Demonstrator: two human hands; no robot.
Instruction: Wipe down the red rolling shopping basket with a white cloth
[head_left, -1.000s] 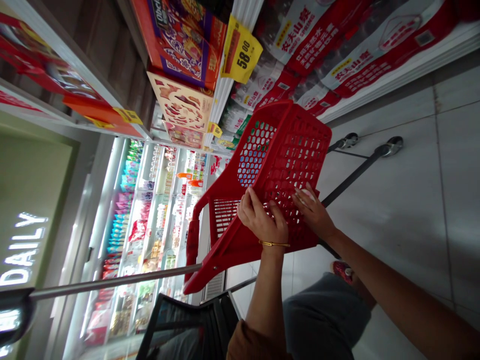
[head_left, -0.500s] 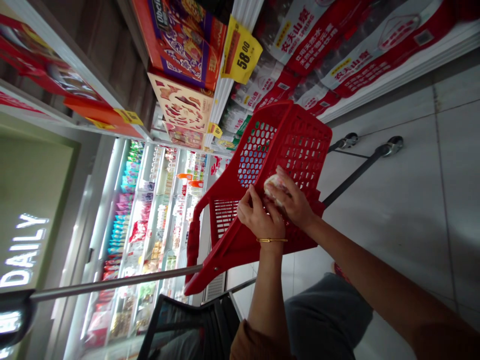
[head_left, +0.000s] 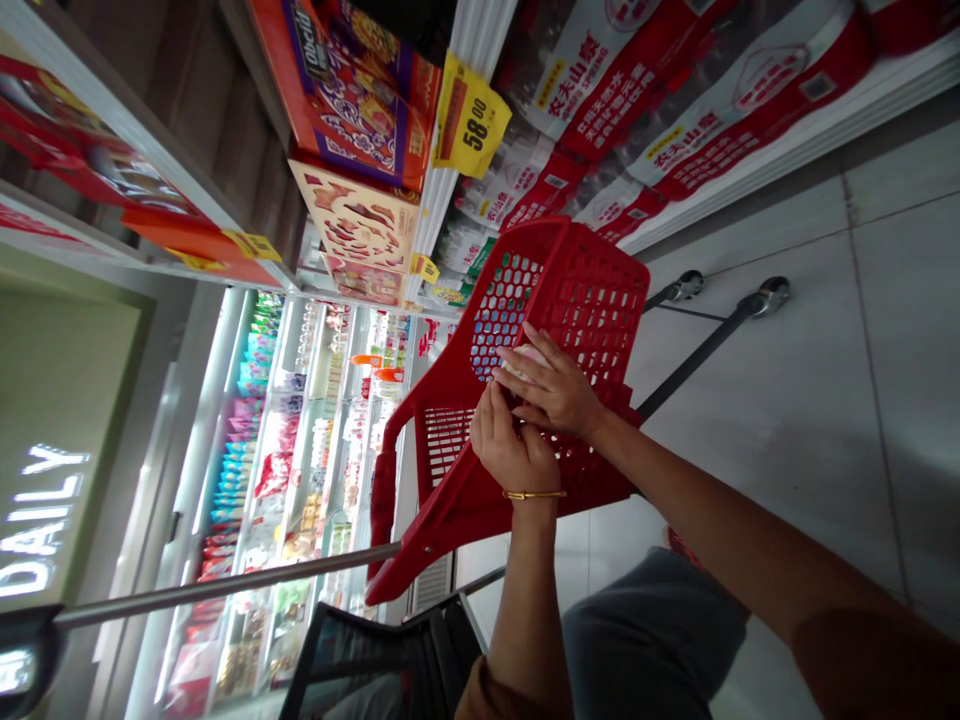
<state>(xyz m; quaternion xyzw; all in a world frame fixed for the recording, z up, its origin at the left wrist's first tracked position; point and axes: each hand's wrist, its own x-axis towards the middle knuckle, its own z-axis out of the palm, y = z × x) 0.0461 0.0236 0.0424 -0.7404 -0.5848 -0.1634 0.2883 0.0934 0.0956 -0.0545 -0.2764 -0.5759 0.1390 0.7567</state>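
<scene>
My left hand (head_left: 512, 450), with a gold bracelet (head_left: 534, 494) at the wrist, is closed, its fingers bent together. What those fingers hold, if anything, is hidden. Just beside it, my right hand (head_left: 559, 390) has its long fingers laid over a small, pale, roundish item (head_left: 526, 362). Only the item's whitish-pink edge shows between the fingers, so its kind cannot be made out. Both hands are close together, in front of the red plastic basket of a shopping cart (head_left: 600, 290), seen sideways because the view is tilted.
Packs of bottled water (head_left: 637, 80) line the low shelf along the cart. Gift boxes (head_left: 360, 215) and a yellow price tag (head_left: 471, 118) are nearby. Lit shelves (head_left: 300, 440) hold colourful packages. A metal pole (head_left: 232, 582) and dark-framed thing (head_left: 390, 650) lie at lower left.
My right hand has shifted left towards my left hand, and its fingers now cover more of the pale item. The view has shifted slightly.
</scene>
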